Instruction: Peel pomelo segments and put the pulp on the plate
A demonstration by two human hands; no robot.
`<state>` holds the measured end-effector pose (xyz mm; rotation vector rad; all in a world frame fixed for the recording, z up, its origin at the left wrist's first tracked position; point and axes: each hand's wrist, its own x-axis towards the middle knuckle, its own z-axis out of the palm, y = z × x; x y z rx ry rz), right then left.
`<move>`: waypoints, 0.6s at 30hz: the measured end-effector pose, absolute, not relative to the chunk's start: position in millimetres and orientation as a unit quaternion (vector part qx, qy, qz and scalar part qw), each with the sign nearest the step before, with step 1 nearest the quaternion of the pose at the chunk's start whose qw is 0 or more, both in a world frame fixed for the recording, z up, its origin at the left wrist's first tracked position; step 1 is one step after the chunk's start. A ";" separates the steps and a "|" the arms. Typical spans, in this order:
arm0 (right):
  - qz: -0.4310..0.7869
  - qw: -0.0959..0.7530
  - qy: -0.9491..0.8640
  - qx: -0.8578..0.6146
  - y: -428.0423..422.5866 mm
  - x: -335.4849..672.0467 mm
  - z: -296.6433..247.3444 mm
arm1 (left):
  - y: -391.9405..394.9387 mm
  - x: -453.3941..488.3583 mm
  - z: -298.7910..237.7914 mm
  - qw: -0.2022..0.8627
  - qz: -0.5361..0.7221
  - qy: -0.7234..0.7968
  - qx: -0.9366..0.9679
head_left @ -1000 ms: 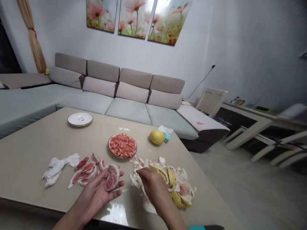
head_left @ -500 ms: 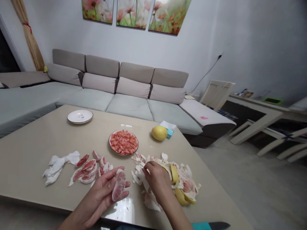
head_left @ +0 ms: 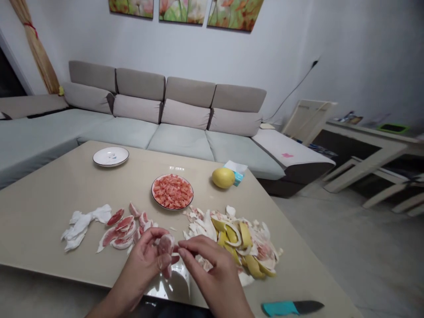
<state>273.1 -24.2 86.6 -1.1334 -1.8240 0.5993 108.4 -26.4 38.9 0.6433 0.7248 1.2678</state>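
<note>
Seemingly to offer its side to my right hand (head_left: 213,271), whose fingertips (head_left: 183,253) sit narrow on I cannot tell what, I grip the segment (head_left: 166,241) in my left hand (head_left: 141,261), near, left of the peel (head_left: 253,267).

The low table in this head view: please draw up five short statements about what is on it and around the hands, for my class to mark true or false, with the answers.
1. The left hand holds a pale pink fruit segment. True.
2. The knife lies on the plate of chopped red pieces. False: the knife lies on the table, at the near right.
3. The whole yellow fruit sits beside a blue and white packet. True.
4. The yellow peels are heaped to the left of the left hand. False: the yellow peels lie in the heap on the right.
5. The crumpled white tissue is left of the loose red segments. True.
</note>
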 end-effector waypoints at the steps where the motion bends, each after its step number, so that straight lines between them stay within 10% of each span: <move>1: 0.242 0.445 -0.733 -0.454 -27.2 269.6 87.7 | -26.1 109.3 37.4 0.690 0.571 0.330 0.300; 18: 0.227 0.442 -0.716 -0.491 -32.5 248.0 78.7 | -41.1 100.8 36.4 0.471 0.604 0.485 0.422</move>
